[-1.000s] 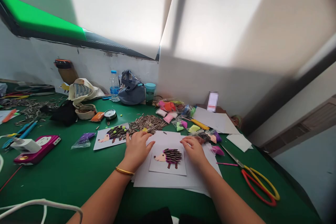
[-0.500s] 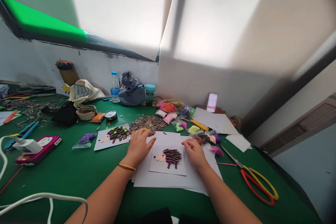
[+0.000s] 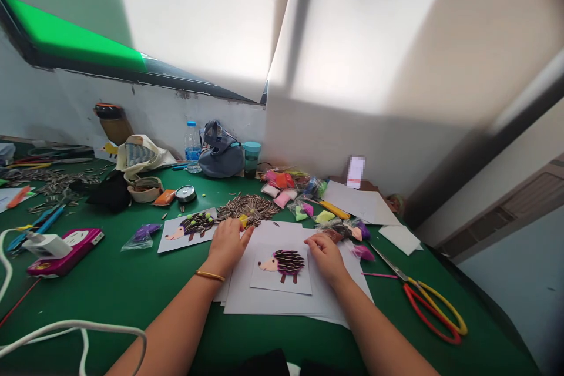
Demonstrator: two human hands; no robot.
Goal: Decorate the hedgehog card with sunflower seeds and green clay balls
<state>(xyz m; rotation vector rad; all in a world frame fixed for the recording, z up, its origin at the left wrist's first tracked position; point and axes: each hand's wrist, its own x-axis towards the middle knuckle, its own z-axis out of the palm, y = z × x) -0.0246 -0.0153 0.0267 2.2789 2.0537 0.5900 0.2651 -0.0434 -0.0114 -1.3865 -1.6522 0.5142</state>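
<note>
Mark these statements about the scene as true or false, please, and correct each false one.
1. The left hand wears a gold bangle on its wrist. True.
2. The right hand grips a pencil. False: it rests on the white paper sheets, and no pencil shows in it.
3. The hedgehog card lies between the two hands. True.
4. The scissors with red and yellow handles lie left of the left hand. False: they lie on the green mat, to the right of the right hand.
</note>
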